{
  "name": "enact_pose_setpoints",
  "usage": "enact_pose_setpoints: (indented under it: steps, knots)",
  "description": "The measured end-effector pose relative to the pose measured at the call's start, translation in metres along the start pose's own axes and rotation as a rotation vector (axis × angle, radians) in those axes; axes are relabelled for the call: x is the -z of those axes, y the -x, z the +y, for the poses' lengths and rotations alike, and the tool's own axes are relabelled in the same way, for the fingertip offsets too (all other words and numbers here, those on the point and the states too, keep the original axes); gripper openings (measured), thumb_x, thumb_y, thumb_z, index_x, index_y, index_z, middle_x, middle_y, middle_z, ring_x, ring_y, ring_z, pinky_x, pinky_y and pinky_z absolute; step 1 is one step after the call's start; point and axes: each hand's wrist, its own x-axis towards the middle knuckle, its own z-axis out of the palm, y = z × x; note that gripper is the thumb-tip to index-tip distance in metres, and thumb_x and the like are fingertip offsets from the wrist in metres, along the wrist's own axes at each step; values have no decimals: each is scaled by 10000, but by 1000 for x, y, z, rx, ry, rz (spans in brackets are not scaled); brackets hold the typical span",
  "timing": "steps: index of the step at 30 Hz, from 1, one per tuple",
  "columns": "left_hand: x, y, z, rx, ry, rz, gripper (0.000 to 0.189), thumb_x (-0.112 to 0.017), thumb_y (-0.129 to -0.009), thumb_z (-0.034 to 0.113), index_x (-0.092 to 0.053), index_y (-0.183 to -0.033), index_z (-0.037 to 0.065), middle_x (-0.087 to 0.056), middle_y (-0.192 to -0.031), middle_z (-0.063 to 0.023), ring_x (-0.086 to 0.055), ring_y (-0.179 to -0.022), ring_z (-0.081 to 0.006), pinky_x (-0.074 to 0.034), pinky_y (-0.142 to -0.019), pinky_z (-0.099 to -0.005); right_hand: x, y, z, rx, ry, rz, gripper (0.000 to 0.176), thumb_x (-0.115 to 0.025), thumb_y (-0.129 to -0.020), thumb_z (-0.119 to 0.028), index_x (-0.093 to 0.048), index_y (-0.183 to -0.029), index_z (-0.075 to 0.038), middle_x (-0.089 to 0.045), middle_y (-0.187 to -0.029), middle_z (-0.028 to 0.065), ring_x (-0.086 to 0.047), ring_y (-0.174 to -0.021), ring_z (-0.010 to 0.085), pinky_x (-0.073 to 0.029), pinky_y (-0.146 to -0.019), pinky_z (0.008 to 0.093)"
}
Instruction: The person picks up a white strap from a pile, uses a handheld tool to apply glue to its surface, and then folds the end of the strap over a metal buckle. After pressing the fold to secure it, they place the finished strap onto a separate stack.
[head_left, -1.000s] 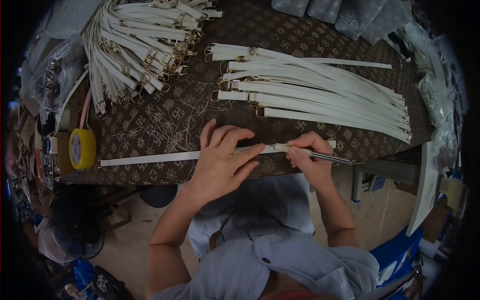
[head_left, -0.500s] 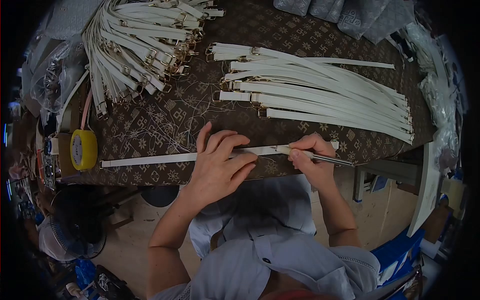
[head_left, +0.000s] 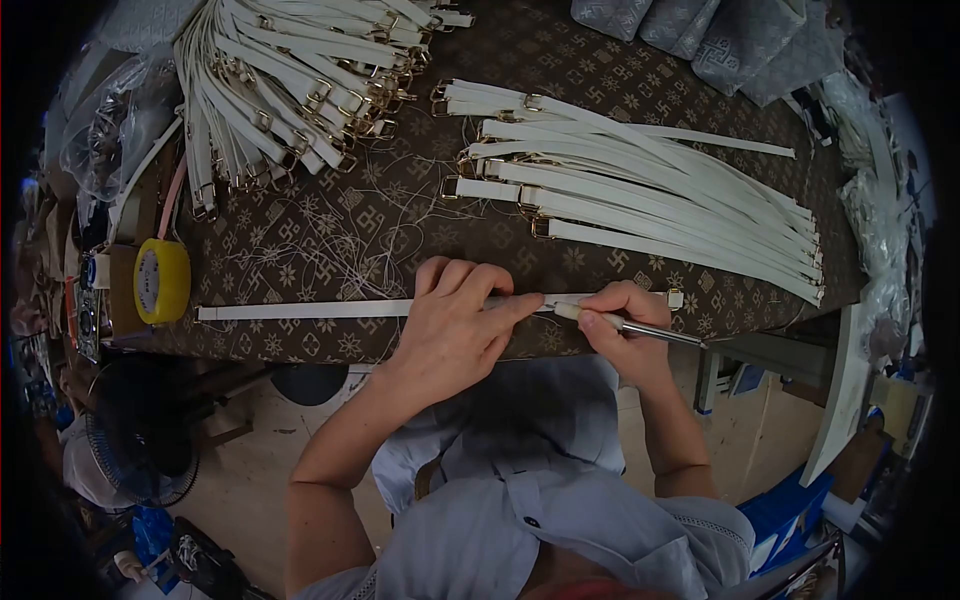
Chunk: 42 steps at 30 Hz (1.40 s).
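A single white strap (head_left: 300, 311) lies along the near edge of the brown patterned table cover (head_left: 590, 262). My left hand (head_left: 455, 325) rests on its middle, fingers bent and partly spread, with the index fingertip near the pen's tip. Between the thumb and fingers of my right hand (head_left: 630, 335) is a pen-like tool (head_left: 655, 331) with a pale front part and a metal shaft. Its tip meets the strap close to my left fingertips. The strap's right end (head_left: 675, 299) shows just beyond my right hand.
Buckled white straps lie in a bundle (head_left: 270, 90) at the upper left and a row (head_left: 650, 190) at the right. Loose threads (head_left: 340, 240) lie between. Yellow tape (head_left: 162, 281) stands at the left edge, grey fabric (head_left: 740, 45) at the back right, a fan (head_left: 145, 440) lower left.
My left hand has shifted right along the strap, its index finger now reaching the pen's tip. The pen has moved slightly down. The whole view has shifted a little.
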Motion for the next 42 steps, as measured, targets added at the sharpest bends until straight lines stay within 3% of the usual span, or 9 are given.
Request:
enact_pose_setpoints:
  steps: [14,21,29,31,36,38,39,41,42]
  knots:
    - [2,7,-1,-53,-36,-10,263,-676,-669,99,-668,-916,188,-509,-940,6,-479,-902,-181,-328,-874,-392,7,3,6,-5,-21,-6,67,-636,-780,-15,-586,-816,10,-609,-699,68,-575,-608,97,-457,-564,217]
    - [-1,8,-3,-12,15,37,262,-688,-693,124,-654,-951,148,-519,-946,2,-485,-908,-181,-335,-873,-375,4,3,5,-31,-49,33,89,-688,-755,-55,-624,-779,2,-624,-689,49,-543,-582,75,-425,-534,215]
    - [9,-5,8,163,36,-46,160,-688,-730,138,-615,-867,101,-548,-870,-22,-514,-833,-211,-357,-772,-354,5,5,7,-36,-55,47,75,-681,-761,-39,-623,-787,2,-620,-682,35,-532,-584,62,-413,-528,205]
    - [7,-4,10,173,17,-71,144,-681,-739,141,-607,-856,100,-549,-846,-24,-515,-813,-214,-355,-756,-348,6,6,5,-119,-139,48,80,-677,-769,-38,-620,-805,4,-621,-694,42,-544,-598,65,-422,-539,203]
    - [12,-6,10,166,35,-149,111,-652,-772,139,-592,-842,78,-567,-795,-43,-536,-751,-246,-383,-718,-346,7,5,5,-56,-223,77,82,-659,-787,-34,-603,-825,11,-618,-707,58,-576,-621,84,-454,-567,208]
    - [18,-9,6,231,416,-278,124,-622,-821,143,-592,-888,42,-566,-783,-54,-549,-706,-223,-408,-676,-318,9,3,8,-24,-243,81,80,-649,-796,-31,-596,-836,14,-617,-712,61,-588,-628,95,-470,-579,213]
    - [21,-13,6,222,413,-277,124,-622,-821,143,-592,-888,42,-566,-783,-54,-549,-706,-223,-408,-676,-318,7,3,9,-38,-320,116,78,-635,-809,-38,-591,-849,13,-615,-715,63,-594,-629,105,-484,-586,226]
    - [26,-20,7,363,806,-443,130,-603,-855,151,-609,-924,41,-581,-747,-76,-571,-673,-201,-427,-655,-307,4,-1,10,-42,-395,160,77,-622,-821,-45,-586,-861,11,-613,-718,65,-600,-631,115,-499,-593,238]
    - [26,-21,5,352,803,-447,130,-603,-855,151,-609,-924,41,-581,-747,-76,-571,-673,-201,-427,-655,-307,3,-4,11,-54,-469,199,87,-609,-837,-65,-576,-872,9,-611,-726,71,-602,-634,124,-511,-599,250]
